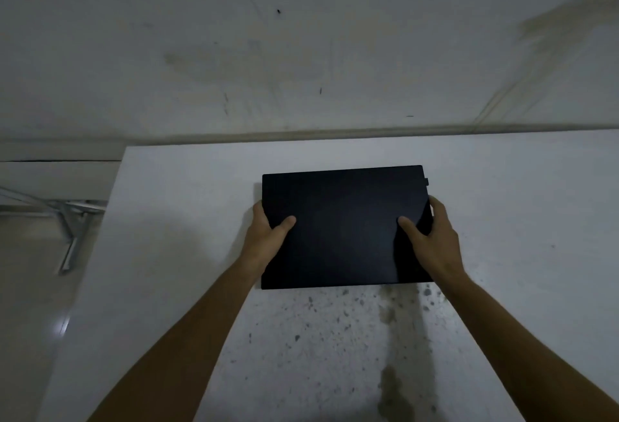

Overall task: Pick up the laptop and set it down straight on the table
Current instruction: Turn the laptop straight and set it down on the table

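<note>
The white counter (187,254) runs up to a stained wall (301,36) at its far edge, and its left edge drops off to a pale floor (30,287) where a metal frame (67,220) stands. Bare surface lies open on both sides of the closed black laptop (345,227) and behind it — the near part of the counter is speckled with dark spots and a smeared stain.

Both forearms reach forward from the bottom of the view, converging on the laptop. The left hand (266,237) clasps the left side edge, thumb laid flat on the lid and the other fingers wrapped under and out of sight. The right hand (433,237) grips the right side edge the same way — thumb on top, fingers (438,207) curled round the rim.

The laptop sits mid-counter, near the wall, its edges roughly square to the counter's far edge. Whether it rests on the surface or is held just above it cannot be told.
</note>
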